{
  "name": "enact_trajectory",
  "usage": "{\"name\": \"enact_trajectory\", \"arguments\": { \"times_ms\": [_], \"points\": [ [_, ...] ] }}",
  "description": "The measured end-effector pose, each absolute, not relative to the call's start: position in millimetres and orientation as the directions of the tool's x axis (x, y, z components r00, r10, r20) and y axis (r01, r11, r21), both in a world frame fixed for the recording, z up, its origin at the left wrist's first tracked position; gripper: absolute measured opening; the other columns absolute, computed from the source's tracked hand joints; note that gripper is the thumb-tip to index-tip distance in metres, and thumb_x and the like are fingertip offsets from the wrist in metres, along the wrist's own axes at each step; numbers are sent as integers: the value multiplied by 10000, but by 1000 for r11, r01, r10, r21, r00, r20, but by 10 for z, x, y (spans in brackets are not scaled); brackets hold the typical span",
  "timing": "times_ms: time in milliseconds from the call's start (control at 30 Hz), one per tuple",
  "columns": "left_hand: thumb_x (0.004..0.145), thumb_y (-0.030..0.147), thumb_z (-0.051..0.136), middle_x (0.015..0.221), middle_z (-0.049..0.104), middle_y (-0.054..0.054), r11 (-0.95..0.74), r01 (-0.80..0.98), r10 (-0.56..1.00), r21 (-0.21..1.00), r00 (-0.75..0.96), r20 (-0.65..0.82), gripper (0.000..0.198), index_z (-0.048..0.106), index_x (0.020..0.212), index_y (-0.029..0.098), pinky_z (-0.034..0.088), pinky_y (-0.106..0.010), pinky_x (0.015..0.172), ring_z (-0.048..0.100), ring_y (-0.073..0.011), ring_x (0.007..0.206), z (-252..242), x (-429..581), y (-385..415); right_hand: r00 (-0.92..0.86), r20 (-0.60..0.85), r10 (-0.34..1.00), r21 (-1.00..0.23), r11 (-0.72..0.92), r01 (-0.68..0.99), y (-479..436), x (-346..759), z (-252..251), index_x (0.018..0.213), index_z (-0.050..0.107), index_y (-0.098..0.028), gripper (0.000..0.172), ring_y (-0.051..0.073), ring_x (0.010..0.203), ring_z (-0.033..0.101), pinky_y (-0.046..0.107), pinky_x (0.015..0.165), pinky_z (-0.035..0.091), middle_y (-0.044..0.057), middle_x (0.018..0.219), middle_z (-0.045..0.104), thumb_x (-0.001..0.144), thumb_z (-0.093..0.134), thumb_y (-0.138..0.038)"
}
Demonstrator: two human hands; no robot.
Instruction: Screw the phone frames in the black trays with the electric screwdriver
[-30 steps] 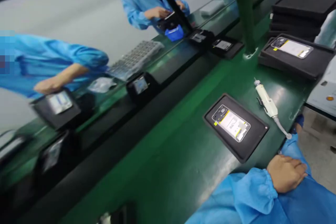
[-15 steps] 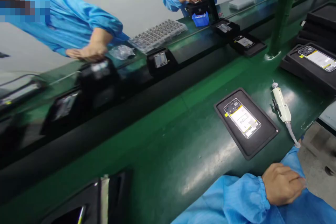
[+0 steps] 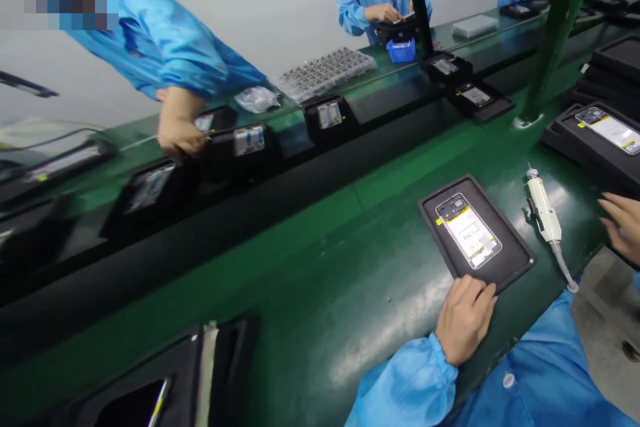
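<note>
Left hand (image 3: 465, 319) at the near rim of a black tray (image 3: 513, 251), right hand (image 3: 624, 227) past the screwdriver

From the head camera, the green surface (image 3: 320, 307) ends at a near edge that slants up toward the right, by the screwdriver's cord. A wide stretch of it lies between the tray and a dark lane (image 3: 240, 199), leaving room leftward. On the right the room is tighter: a white electric screwdriver (image 3: 545, 210) lies just beside the tray, and a stack of black trays (image 3: 580, 140) stands behind it. A green post (image 3: 555, 33) rises near that stack.

An open-backed smartphone (image 3: 470, 230) lies flat inside the tray, its camera end turned away from the person. The left fingers are bent onto the near rim, just short of the phone's lower end and apart from it; with the thumb hidden, I cannot tell whether they grip the rim or merely rest there. The right hand, cut by the frame, has loosely parted fingers with nothing held, nearest the surface's edge. At lower left, a dark-screened phone (image 3: 133, 407) lies on another tray. Beyond the lane, a co-worker's hand (image 3: 183, 137) is blurred.
</note>
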State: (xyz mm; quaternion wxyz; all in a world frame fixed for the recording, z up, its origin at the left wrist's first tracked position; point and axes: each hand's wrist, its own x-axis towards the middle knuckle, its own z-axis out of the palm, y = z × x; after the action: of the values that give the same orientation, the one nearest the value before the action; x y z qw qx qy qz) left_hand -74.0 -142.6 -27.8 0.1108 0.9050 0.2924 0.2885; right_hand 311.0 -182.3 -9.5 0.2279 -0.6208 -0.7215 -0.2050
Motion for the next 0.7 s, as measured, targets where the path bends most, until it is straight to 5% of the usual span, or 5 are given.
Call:
{"name": "enact_trajectory", "arguments": {
  "times_ms": [100,300,433,533,700],
  "points": [
    [923,180,502,797,641,-62,-821,441,566,362,704,428,166,640,1004,137,500,-322,604,577,-191,710,-260,-923,-1385,-538,320,780,256,476,841,-1124,2815,-75,1330,515,-133,524,355,1321,433,584,983,441,193,1441,436,838,367,-31],
    [941,231,512,828,674,-53,-787,402,599,469,681,422,165,645,1013,164,552,-318,658,634,-177,741,-142,-1198,-1377,-798,104,594,375,720,584,-453,2511,-83,967,646,-63,286,307,1265,499,524,1064,432,199,1196,611,897,371,-32],
    [901,148,576,944,715,-82,-780,388,624,491,547,558,163,632,1053,165,580,-332,763,672,-187,864,-58,-1130,-1422,-770,403,495,233,758,609,-705,2401,-21,974,613,-101,207,292,1157,575,520,1040,468,172,1015,647,899,426,-149],
    [881,191,625,1097,703,-144,-800,362,600,479,517,611,335,569,1209,154,583,-379,865,665,-229,1025,35,-915,-1479,-553,672,493,19,735,678,-1056,2178,70,953,565,-171,129,267,883,643,498,850,559,127,885,639,838,508,-180],
    [833,388,689,1282,611,-217,-849,141,520,509,384,763,722,361,1419,125,562,-425,947,601,-284,1177,332,-482,-1397,-255,780,572,-270,674,687,-1419,1622,203,905,525,-215,105,204,587,567,324,517,479,52,684,571,806,509,-183]
  ]
}}
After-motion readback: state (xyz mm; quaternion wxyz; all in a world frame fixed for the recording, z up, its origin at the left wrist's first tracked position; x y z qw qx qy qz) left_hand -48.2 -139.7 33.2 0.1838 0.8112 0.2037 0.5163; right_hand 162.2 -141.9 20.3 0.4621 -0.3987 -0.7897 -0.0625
